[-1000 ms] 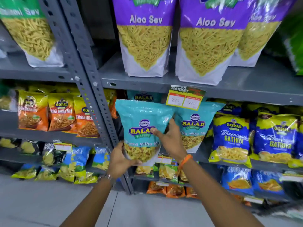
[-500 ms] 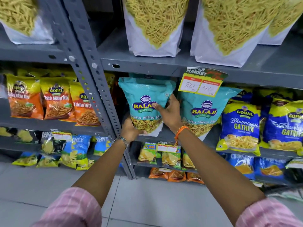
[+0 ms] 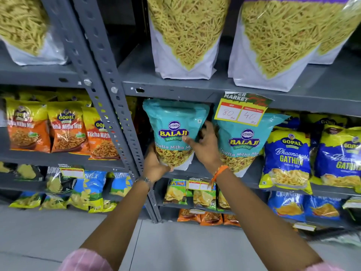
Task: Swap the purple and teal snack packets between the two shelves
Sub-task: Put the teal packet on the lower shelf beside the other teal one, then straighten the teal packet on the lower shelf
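The held packet (image 3: 174,132) is teal with a yellow-and-blue logo, green band and white base; its neighbour (image 3: 245,145) matches. The upper packs (image 3: 187,36) are white with a yellow strand print. The tag (image 3: 244,110) is yellow with red-and-white boxes. The left packets (image 3: 66,128) are yellow over orange, the right ones (image 3: 287,159) blue and yellow. The shelves (image 3: 175,89) are grey, the sleeves (image 3: 86,260) pink, the wristband (image 3: 219,173) orange.

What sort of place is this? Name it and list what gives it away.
Most likely a supermarket snack aisle. Grey slotted metal shelves hold rows of identical branded packets such as the teal Balaji packets, and a handwritten price tag headed "Super Market" hangs from a shelf edge.
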`<state>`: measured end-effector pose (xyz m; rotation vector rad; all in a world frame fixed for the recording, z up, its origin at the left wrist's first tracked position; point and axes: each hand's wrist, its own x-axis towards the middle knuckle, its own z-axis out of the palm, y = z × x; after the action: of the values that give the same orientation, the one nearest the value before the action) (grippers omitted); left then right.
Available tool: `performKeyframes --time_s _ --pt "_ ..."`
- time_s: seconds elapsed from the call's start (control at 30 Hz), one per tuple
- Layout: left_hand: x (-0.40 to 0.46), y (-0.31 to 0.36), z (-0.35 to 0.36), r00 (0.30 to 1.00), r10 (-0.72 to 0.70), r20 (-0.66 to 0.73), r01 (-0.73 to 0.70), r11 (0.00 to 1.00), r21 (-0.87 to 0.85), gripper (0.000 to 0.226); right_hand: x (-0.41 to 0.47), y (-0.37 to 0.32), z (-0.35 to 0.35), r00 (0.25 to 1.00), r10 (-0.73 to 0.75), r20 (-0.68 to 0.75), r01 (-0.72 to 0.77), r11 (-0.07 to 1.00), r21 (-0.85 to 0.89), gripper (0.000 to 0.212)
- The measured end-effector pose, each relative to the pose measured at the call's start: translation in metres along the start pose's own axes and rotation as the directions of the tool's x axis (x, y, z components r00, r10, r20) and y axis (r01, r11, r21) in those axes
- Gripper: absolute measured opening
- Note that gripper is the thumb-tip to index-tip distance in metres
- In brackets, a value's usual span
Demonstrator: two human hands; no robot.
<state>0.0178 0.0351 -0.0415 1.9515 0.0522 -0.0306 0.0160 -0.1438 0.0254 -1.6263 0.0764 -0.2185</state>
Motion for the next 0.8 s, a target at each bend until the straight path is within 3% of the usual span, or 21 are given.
performKeyframes --time_s 0.1,0.2,0.33,0.37,0.43,0.53,0.63,0.8 --pt "-0.034 0.008 0.007 0.998 -0.06 -0.018 0.058 0.994 -0.097 0.11 -0.047 -0.006 -0.021 0.995 0.096 -0.008 -0.096 0.995 0.024 0.082" --pt "-0.081 0.02 0.024 0.996 -0.086 -0.018 0.084 0.992 -0.096 0.1 -0.103 -0.022 -0.053 0.994 0.108 -0.036 -0.106 0.993 0.041 0.062" --pt "-0.116 0.082 0.032 0.987 0.147 -0.057 -0.15 0.987 -0.049 0.07 -0.127 -0.085 -0.106 0.975 -0.098 -0.198 0.106 0.994 0.026 0.047" --pt "-0.122 0.11 0.03 0.975 0.215 -0.05 -0.216 0.976 -0.026 0.072 -0.123 -0.105 -0.117 0.955 -0.168 -0.244 0.181 0.983 0.03 0.046" --pt "-0.12 0.16 0.029 0.921 0.375 -0.1 -0.386 0.912 -0.137 0.081 -0.11 -0.146 -0.137 0.901 -0.312 -0.302 0.341 0.939 0.045 0.045" --pt "-0.102 0.221 0.028 0.866 0.483 -0.128 -0.499 0.844 -0.197 0.085 -0.078 -0.196 -0.157 0.811 -0.467 -0.352 0.521 0.851 0.073 0.046" --pt "-0.083 0.277 0.032 0.824 0.553 -0.121 -0.566 0.811 -0.151 0.077 -0.039 -0.23 -0.171 0.76 -0.53 -0.376 0.594 0.801 0.072 0.049" --pt "-0.056 0.315 0.048 0.839 0.529 -0.128 -0.522 0.849 0.087 0.072 0.021 -0.261 -0.186 0.848 -0.457 -0.268 0.498 0.861 0.107 0.068"
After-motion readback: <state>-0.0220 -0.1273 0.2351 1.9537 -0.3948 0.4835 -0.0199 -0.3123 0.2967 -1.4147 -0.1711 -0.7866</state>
